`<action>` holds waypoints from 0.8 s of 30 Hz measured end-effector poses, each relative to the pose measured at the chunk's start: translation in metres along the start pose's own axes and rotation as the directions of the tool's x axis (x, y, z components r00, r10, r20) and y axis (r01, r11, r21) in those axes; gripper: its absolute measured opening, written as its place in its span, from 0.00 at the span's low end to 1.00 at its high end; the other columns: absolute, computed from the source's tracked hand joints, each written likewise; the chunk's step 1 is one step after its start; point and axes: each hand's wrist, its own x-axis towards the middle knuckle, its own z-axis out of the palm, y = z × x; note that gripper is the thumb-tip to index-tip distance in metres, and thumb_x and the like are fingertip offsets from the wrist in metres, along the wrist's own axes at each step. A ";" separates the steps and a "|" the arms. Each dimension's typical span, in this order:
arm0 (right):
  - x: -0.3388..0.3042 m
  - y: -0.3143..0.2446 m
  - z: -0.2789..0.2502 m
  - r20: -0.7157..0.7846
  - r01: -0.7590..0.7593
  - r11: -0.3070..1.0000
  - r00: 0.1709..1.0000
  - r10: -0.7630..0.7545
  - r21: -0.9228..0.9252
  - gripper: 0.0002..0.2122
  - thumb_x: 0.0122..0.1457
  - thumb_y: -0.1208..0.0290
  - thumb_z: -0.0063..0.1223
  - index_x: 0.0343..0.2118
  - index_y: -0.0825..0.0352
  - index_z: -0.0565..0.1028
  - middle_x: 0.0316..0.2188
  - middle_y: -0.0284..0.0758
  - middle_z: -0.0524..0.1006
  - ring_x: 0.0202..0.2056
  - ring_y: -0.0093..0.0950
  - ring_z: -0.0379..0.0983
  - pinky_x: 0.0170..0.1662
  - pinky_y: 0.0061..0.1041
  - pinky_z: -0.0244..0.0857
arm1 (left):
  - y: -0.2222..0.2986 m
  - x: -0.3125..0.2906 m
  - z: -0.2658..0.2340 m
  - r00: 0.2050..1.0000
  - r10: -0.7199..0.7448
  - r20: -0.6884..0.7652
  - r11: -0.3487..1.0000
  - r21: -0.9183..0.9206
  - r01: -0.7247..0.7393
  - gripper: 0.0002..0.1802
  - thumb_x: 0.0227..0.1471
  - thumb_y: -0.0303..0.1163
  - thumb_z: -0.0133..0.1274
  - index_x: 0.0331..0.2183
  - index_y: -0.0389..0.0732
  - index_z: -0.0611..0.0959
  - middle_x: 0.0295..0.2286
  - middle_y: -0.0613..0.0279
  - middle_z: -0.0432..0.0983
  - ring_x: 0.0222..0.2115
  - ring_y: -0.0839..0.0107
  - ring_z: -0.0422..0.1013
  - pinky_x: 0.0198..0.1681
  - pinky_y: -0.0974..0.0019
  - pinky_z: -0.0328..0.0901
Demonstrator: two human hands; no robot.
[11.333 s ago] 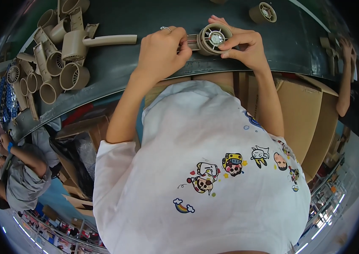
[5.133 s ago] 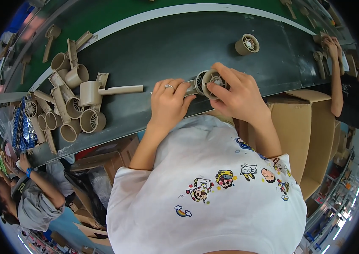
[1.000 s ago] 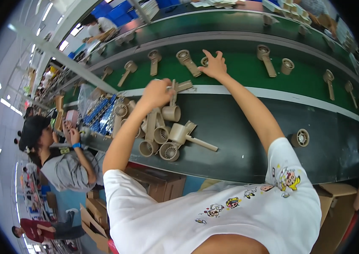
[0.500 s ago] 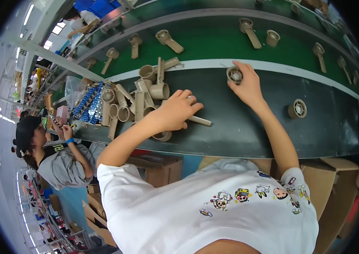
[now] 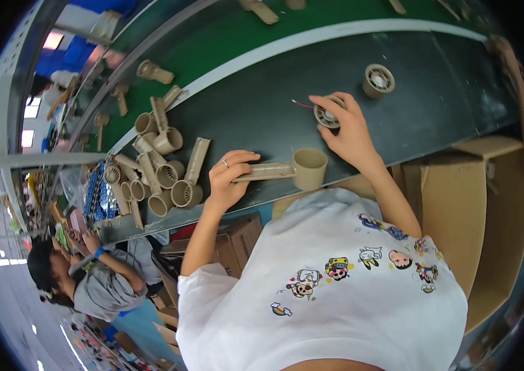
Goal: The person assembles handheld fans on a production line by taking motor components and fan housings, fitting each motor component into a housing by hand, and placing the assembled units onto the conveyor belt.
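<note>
Gripped in the left hand (image 5: 230,179), clamped by the left end of its channelled handle (image 5: 271,171): a tan housing (image 5: 288,171), at the near side of the dark work surface (image 5: 243,117), with its cup (image 5: 309,176) to the right, mouth up. Clamped in the right hand (image 5: 353,137), with thumb and fingers bent round the rim: a tan fan unit (image 5: 327,117), on the far side of the cup, near but apart from it, with a thin red wire (image 5: 303,104) trailing left. Hard to tell whether resting on the surface or held just above it.

Best, by judgement, to hold the handle firmly without squeezing its thin side walls, and to steady the cup upright. Safer to take the fan unit by its outer rim alone, away from spokes and hub. Lead the wire loose, clear of fingertips and of any edge likely to nip it.

Smooth, matt moulded plastic throughout the housing: round and thin-walled at the cup, straight and trough-like along the handle. Ring-shaped and spoked in the fan unit, paler at the hub. To the far right, a matching second unit (image 5: 379,80); to the left, a tumbled heap of similar housings (image 5: 166,173).
</note>
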 end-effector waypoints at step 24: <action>-0.022 0.002 -0.030 -0.230 -0.009 0.993 0.972 0.037 0.120 0.27 0.40 0.81 0.59 0.50 0.62 0.73 0.44 0.39 0.73 0.42 0.39 0.73 0.45 0.29 0.68 | 0.004 -0.021 0.025 0.976 -0.216 0.012 0.898 0.394 0.194 0.31 0.34 0.09 0.43 0.43 0.42 0.82 0.41 0.49 0.74 0.42 0.55 0.73 0.44 0.61 0.68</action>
